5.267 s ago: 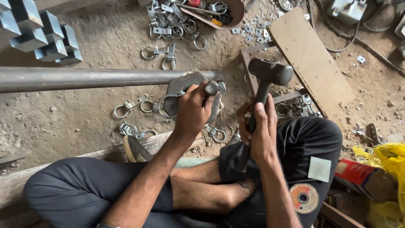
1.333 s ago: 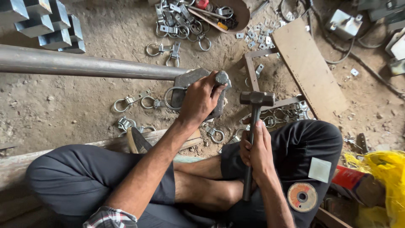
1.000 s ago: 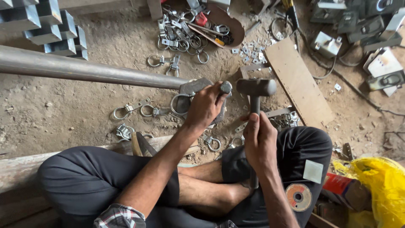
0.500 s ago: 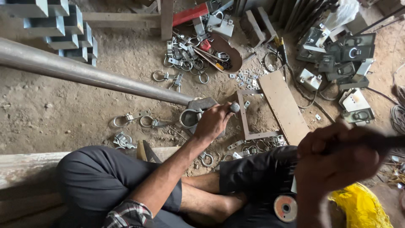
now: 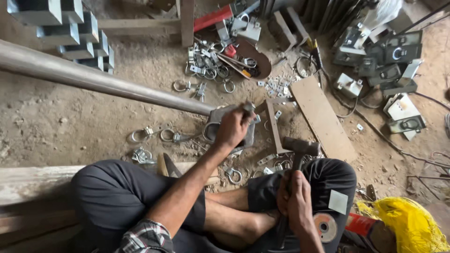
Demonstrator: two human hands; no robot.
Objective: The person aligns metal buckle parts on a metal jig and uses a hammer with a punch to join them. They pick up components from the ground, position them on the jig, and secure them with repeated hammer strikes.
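Person seated cross-legged, dark trousers, bare feet tucked in. Left arm extended forward, forearm bare, checked sleeve at elbow. Left hand (image 5: 233, 127) palm down, fingers curled in a closed grip, wrist straight. Right arm bent, held close over right thigh. Right hand (image 5: 295, 197) closed in a fist, thumb side up, knuckles toward the knee. Hands well apart.

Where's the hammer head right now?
In the head view, the hammer head is right of centre, raised just above the person's right knee, its handle gripped by the right hand. It sits right of the left hand pressing the metal clamp.
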